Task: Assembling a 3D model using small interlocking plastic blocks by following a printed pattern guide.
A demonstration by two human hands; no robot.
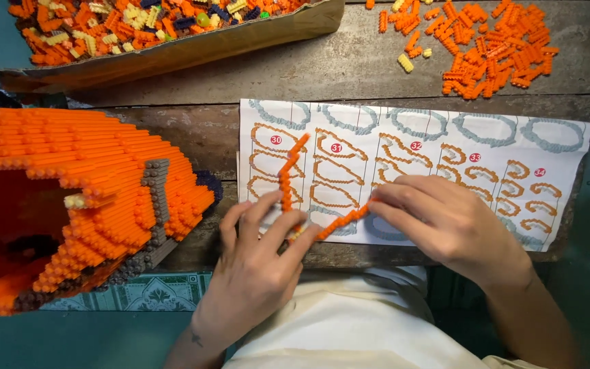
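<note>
Head view: both hands join a thin orange strip of small plastic bricks over a printed diagram sheet.

Left hand (254,263) pinches the lower bend of the orange brick strip (287,181); right hand (445,222) closes its fingertips on the strip's right-hand end, just above the white paper instruction sheet (561,147). Best practice, by judgement: support the strip near each joint, press squarely, and check its curve against the drawn outline. Large orange brick model (90,198) stands left; loose orange bricks (493,48) lie beyond.

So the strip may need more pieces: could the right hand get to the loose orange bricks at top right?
Probably yes: the right hand has only the instruction sheet between it and the loose orange bricks.
</note>
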